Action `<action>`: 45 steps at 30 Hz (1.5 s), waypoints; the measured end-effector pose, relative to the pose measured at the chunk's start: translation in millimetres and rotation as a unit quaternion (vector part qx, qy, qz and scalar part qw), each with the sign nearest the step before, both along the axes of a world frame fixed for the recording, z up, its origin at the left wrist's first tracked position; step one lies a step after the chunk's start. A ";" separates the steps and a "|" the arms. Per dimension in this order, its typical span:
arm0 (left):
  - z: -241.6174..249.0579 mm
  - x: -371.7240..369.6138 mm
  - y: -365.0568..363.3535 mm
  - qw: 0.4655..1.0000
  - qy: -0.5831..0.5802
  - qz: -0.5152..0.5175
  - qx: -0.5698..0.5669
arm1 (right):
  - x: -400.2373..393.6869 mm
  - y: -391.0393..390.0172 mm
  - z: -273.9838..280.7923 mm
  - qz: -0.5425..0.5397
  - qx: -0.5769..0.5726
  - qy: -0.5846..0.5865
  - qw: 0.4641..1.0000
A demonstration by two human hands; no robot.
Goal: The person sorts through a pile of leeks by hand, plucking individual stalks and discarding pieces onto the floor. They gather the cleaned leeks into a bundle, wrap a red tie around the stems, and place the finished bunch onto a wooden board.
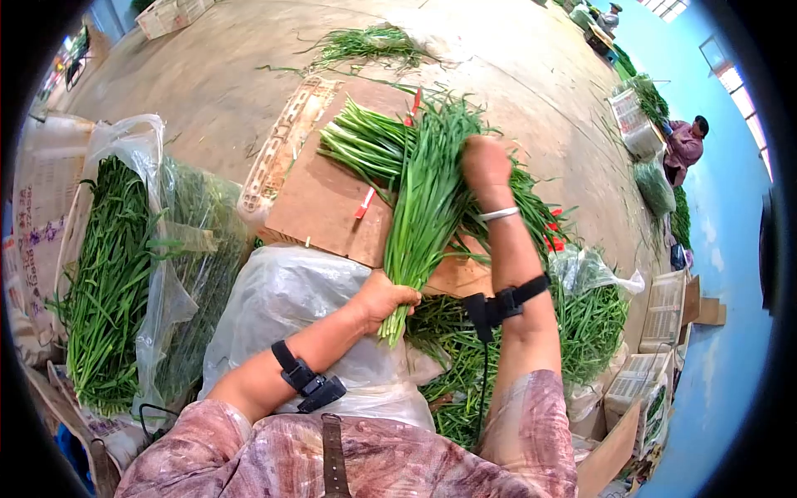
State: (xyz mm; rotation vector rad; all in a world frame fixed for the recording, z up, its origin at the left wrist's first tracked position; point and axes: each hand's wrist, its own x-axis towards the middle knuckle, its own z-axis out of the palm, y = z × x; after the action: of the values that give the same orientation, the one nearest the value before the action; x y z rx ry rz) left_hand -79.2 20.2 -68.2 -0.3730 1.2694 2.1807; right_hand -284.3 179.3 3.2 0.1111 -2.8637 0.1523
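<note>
My left hand is wrapped round the pale stem end of a long bunch of green garlic chives. The bunch lies slanting over a brown cardboard sheet, its leaves pointing away from me. Beside its leafy end is my right hand, curled closed and slightly blurred; its fingertips are hidden, so what it grips cannot be made out. A second chive bunch rests on the cardboard to the left, partly under the held one. A red-and-white tape strip lies on the cardboard below it.
The cardboard tops a plastic crate. To the left stands a plastic-lined container of greens. More loose greens are at right, and some lie on the floor. A co-worker is by the blue wall, near stacked crates.
</note>
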 end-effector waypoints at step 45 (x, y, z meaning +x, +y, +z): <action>26.7 -1.0 -40.8 0.987 -0.017 -0.098 0.127 | -4.6 90.7 -14.7 -0.008 -0.101 -0.012 0.995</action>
State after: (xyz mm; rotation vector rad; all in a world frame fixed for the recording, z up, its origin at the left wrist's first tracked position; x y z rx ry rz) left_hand -80.1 -20.6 -41.5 -0.1737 0.9513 2.1225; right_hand -288.8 269.9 -11.5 0.0450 -2.8523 0.4404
